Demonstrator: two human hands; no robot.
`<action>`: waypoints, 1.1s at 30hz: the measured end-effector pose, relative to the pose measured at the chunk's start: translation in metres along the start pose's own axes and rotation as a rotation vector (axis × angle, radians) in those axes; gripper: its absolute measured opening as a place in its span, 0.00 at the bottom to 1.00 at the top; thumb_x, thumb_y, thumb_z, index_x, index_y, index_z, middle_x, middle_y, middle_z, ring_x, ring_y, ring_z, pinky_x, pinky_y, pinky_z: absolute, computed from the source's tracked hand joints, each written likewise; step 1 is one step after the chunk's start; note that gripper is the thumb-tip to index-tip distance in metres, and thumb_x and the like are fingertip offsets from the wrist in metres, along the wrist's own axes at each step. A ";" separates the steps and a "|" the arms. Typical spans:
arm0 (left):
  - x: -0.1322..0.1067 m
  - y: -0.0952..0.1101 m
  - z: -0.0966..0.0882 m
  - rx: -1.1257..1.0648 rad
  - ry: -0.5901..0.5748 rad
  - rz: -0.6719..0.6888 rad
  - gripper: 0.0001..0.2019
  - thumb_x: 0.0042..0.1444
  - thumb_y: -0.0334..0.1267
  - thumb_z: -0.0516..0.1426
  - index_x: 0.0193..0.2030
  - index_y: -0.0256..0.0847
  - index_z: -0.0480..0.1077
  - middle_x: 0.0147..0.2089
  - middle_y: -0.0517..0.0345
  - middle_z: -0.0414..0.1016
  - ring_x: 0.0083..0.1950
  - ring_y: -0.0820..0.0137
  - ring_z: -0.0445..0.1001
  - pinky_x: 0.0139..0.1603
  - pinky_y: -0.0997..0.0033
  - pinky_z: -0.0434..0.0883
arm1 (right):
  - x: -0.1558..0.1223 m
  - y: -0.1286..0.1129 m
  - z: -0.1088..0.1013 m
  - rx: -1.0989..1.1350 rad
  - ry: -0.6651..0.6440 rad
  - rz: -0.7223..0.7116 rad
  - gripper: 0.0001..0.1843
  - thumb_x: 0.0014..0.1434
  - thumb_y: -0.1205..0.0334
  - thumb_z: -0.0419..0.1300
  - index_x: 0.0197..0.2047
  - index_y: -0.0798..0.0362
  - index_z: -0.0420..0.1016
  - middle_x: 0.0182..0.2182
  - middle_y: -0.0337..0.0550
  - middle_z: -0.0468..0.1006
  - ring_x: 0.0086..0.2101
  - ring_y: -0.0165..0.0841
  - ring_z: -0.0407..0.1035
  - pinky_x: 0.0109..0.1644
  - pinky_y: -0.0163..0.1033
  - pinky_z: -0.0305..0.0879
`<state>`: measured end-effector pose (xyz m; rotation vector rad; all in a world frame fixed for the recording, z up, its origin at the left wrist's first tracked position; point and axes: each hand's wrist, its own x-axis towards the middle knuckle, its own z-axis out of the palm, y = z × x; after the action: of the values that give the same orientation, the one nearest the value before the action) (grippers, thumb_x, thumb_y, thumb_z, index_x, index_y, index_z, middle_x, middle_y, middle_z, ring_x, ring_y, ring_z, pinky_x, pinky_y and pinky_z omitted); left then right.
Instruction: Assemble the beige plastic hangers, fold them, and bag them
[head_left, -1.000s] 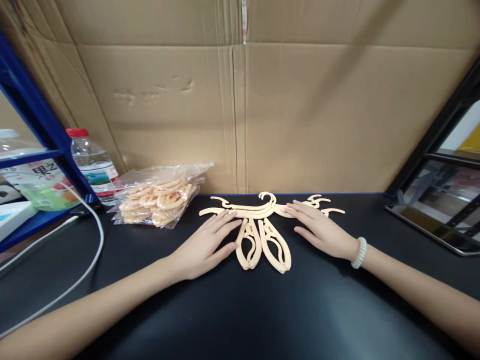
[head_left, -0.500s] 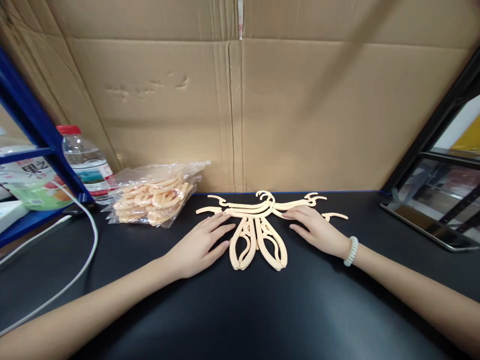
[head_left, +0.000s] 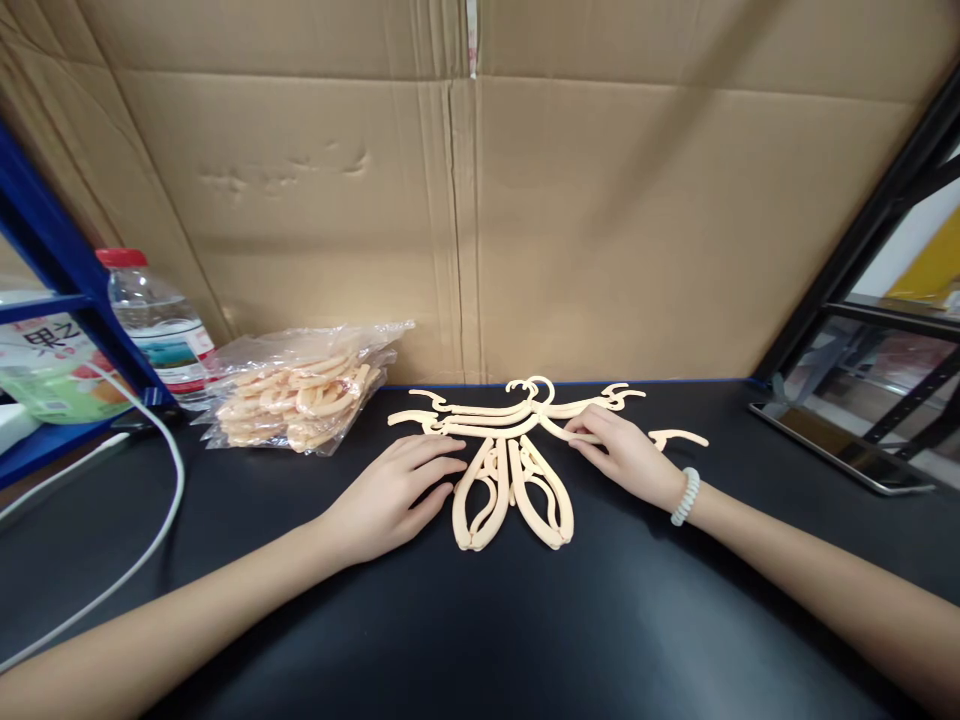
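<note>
Two pale yellow folding clothes hangers lie unfolded one behind the other on the black table. The front hanger (head_left: 491, 431) has its right arm pinched between the thumb and fingers of my right hand (head_left: 626, 455), which covers part of that arm. Just behind it is the back hanger (head_left: 487, 410), their hooks close together. In front lie a folded hanger (head_left: 463, 515) on the left and another folded hanger (head_left: 562, 515) on the right. My left hand (head_left: 394, 495) rests with fingers apart, its tips beside the left folded hanger.
A clear plastic bag (head_left: 307, 390) of more hangers stands at the back left, near a water bottle (head_left: 161, 330) and a white cable (head_left: 176, 480). Cardboard (head_left: 600, 200) walls the back. A tablet-like device (head_left: 840, 450) lies right, by a black rack.
My right hand has closed on the front hanger's right arm, and that hanger has shifted, its hook turning to the right. My left hand has drawn back slightly from the front hanger.
</note>
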<state>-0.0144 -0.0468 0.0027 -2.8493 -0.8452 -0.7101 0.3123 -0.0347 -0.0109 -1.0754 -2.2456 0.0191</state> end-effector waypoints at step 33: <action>-0.004 0.019 -0.004 -0.312 0.515 -0.481 0.09 0.63 0.36 0.52 0.49 0.43 0.65 0.39 0.58 0.75 0.35 0.70 0.75 0.40 0.68 0.73 | -0.012 -0.026 -0.023 0.028 0.427 0.119 0.07 0.64 0.60 0.56 0.45 0.51 0.68 0.40 0.47 0.77 0.39 0.39 0.75 0.45 0.44 0.74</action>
<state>-0.0091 -0.0653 0.0052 -2.4852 -1.4256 -1.6685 0.3129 -0.0658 0.0085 -1.0802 -1.7944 -0.1179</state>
